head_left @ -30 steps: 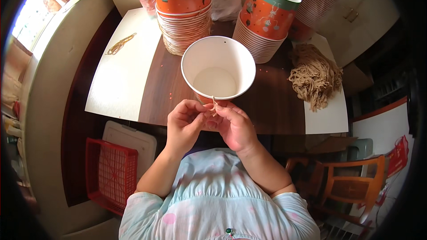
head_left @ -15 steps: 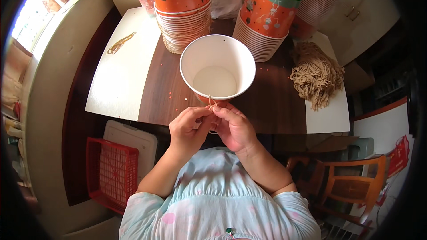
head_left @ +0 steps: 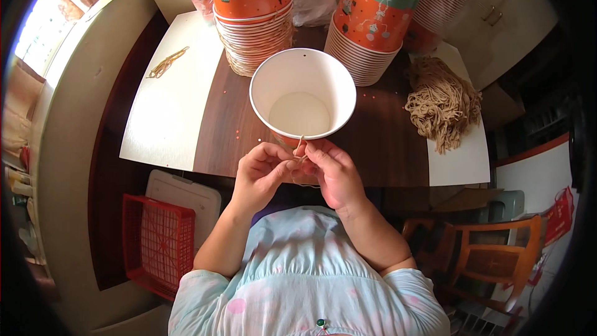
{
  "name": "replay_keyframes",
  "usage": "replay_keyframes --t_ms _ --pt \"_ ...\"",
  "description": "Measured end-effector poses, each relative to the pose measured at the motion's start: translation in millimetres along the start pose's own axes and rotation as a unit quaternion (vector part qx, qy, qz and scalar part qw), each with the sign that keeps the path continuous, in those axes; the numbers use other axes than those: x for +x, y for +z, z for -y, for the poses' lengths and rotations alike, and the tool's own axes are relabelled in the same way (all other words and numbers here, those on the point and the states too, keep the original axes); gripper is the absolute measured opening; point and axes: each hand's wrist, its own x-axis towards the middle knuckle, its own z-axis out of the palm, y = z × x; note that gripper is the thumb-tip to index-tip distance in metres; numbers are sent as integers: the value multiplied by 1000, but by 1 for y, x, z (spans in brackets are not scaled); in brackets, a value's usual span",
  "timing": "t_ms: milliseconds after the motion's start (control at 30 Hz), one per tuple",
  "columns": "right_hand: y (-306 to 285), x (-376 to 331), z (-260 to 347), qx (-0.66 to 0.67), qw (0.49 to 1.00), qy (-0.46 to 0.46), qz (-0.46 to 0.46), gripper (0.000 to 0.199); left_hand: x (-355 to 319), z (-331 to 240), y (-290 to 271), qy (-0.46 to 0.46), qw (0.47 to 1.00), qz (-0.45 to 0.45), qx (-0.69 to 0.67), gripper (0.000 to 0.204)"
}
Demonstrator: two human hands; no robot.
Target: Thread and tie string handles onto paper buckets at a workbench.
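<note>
A large paper bucket (head_left: pixel 303 90), white inside and orange outside, stands open at the near edge of the brown table (head_left: pixel 385 143). A thin tan string (head_left: pixel 300 145) runs over its near rim. My left hand (head_left: pixel 261 171) and my right hand (head_left: pixel 333 171) meet just below that rim, and both pinch the string between fingertips. A loop of the string hangs under my right hand.
Two tall stacks of orange buckets (head_left: pixel 252 9) (head_left: pixel 370 22) stand behind the open one. A heap of tan strings (head_left: pixel 441 102) lies at the right on a white sheet (head_left: pixel 457 162). Another white sheet (head_left: pixel 165 106) lies left. A red crate (head_left: pixel 155 242) sits on the floor, a wooden chair (head_left: pixel 491 255) at right.
Both hands have stayed at the bucket's near rim, their fingers working the string. The left fingers have closed in nearer the right hand.
</note>
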Motion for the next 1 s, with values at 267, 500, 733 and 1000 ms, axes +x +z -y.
replay_keyframes --t_ms 267,500,733,1000 --pt "-6 -6 14 -258 956 -135 -25 19 5 11 -18 -62 996 46 -35 9" --pt "-13 -9 3 -55 998 -6 38 18 4 15 -16 -49 997 47 -43 6" --pt "-19 -1 1 -72 993 -89 -3 12 3 12 -19 -26 998 35 -45 6" --pt "-11 -5 8 -164 983 -82 6 17 4 14 -14 -4 1000 12 -4 19"
